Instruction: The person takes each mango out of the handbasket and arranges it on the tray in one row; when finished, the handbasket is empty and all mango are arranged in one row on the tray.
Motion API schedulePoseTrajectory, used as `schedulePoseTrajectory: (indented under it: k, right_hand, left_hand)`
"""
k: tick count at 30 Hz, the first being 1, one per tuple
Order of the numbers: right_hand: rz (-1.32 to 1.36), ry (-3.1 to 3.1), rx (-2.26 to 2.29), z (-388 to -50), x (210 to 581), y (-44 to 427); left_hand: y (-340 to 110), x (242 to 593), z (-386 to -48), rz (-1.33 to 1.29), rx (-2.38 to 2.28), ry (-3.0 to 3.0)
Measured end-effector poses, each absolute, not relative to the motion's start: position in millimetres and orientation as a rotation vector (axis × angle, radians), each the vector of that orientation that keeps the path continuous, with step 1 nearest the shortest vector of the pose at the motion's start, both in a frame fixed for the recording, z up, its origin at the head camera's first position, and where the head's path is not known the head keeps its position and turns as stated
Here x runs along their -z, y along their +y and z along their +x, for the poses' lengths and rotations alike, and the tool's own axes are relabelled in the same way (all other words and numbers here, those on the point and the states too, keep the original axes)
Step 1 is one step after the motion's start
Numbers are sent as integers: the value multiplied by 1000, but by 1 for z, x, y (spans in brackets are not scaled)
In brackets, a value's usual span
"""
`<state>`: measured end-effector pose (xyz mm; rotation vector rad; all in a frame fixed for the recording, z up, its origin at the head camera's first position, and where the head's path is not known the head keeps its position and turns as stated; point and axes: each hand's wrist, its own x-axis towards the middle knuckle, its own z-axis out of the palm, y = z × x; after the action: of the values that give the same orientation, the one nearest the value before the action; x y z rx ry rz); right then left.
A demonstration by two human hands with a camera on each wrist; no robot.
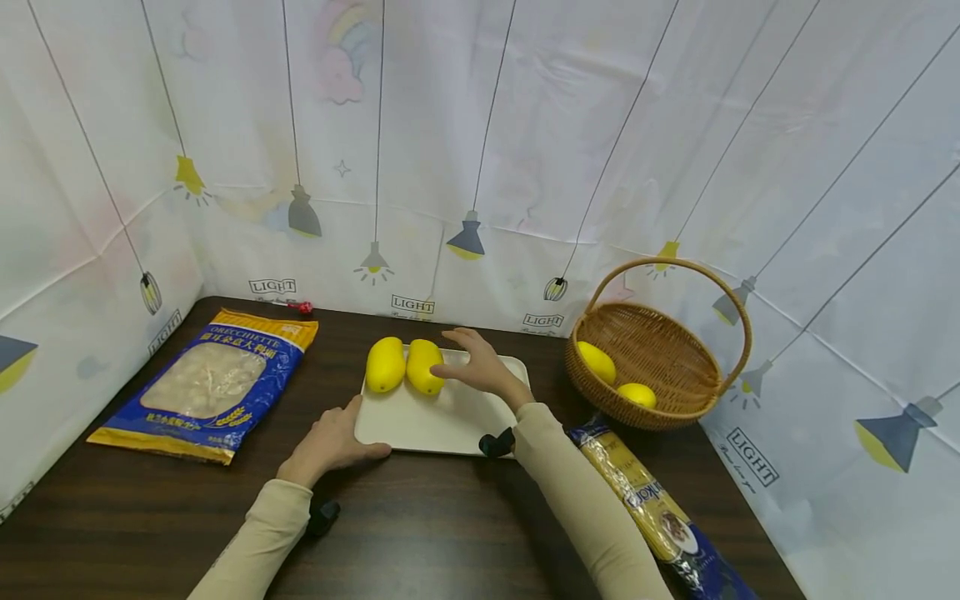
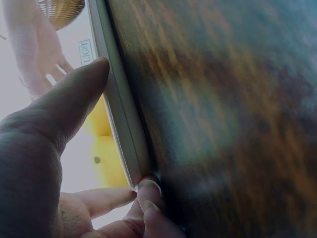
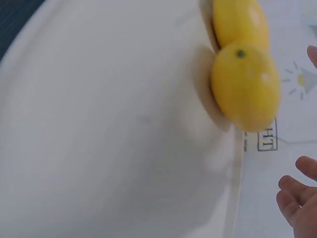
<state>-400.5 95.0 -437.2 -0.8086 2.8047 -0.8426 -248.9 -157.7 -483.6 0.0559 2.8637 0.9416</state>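
Observation:
Two yellow fruits, one beside the other, lie at the back left of a white tray. My left hand holds the tray's front left corner; in the left wrist view the thumb of this hand presses the rim while its fingertips meet the corner. Over the tray, just right of the second fruit, my right hand has its fingers spread and holds nothing. The right wrist view shows a gap between this hand and the nearer fruit.
A wicker basket with two yellow fruits inside stands at the back right. A long pasta packet lies by my right forearm. On the left is a blue pasta bag, with a small red item behind it.

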Motion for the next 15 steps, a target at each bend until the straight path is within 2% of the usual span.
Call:
schedulePoseTrajectory:
  k: [15]
  right_hand:
    - [-780, 2918, 822, -393, 389, 162]
  left_hand:
    - [-158, 485, -250, 99, -939, 2892]
